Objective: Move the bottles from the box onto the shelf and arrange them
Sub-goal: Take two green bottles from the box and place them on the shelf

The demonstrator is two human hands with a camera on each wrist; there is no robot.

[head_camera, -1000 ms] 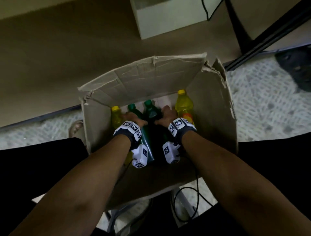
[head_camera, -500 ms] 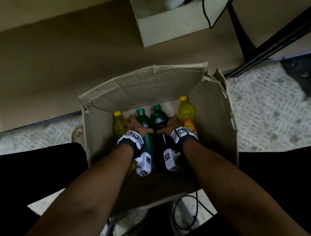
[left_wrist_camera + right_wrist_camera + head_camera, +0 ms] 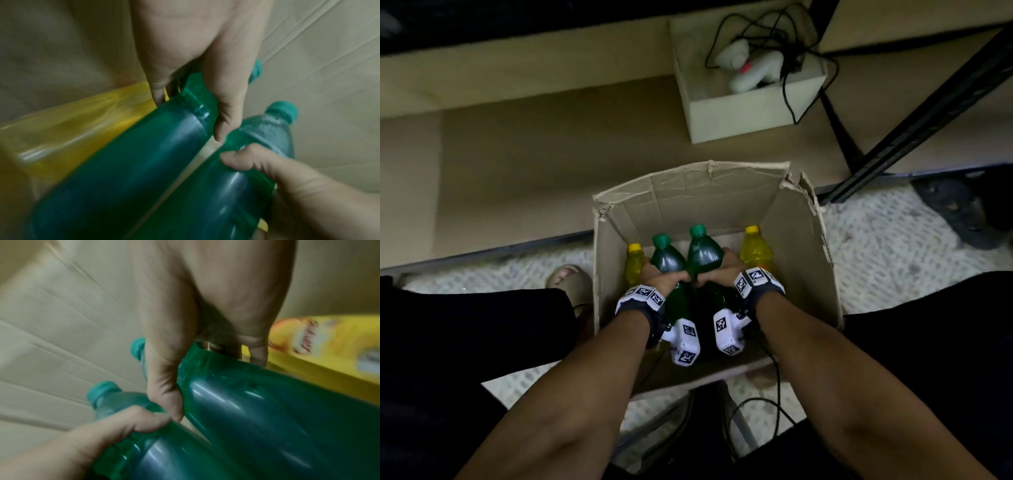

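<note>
Left grip [image 3: 659,278] wraps left green bottle [image 3: 667,260], right grip [image 3: 717,270] wraps right green bottle [image 3: 703,251]; both in box [image 3: 688,195], yellow bottles at 9 & 3 o'clock.

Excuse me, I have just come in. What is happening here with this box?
A person is unloading a brown cardboard box on the floor. The left hand grips one green plastic bottle and the right hand grips a second green plastic bottle, side by side, both within the box. Two yellow plastic bottles stand at either side, untouched.
</note>
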